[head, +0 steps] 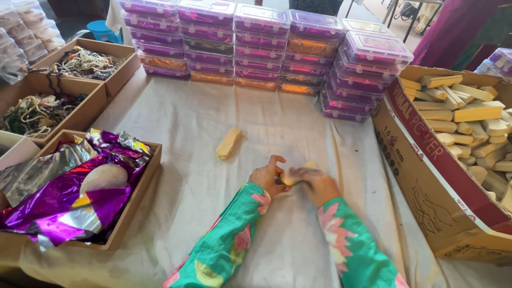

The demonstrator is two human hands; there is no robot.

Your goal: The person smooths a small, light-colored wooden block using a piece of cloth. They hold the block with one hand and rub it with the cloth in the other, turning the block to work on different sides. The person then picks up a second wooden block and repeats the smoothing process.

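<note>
- I see my left hand (266, 176) and right hand (318, 184) meeting low on the desk (176, 122), both closed around one small tan block (291, 176). The left grip pinches its near end; the right grip is blurred, fingers curled over the far end.
- The block sits between the two hands, just above the cloth, mostly hidden by fingers, so I cannot tell its full shape.
- One loose block (228, 143) lies alone on the cloth, apart from the hands, up and to the left. I judge it already handled or waiting; I cannot tell which.
- The carton (426, 160) at right is heaped with blocks of the same kind: more than twenty show, and more run past the edge. Judging by that, most of the work is left.
- The foil tray (136, 197) at left holds crumpled purple and silver foil and one pale rounded lump (104, 177). No foil is at the hands.
- Two more trays (90, 109) farther left hold tangled cords, not countable.
- Lidded boxes (261, 48) stand stacked along the back in about six columns, some thirty showing, filled with purple and orange.
- A clear stack of boxes (21, 37) is cut off at the top left.
</note>
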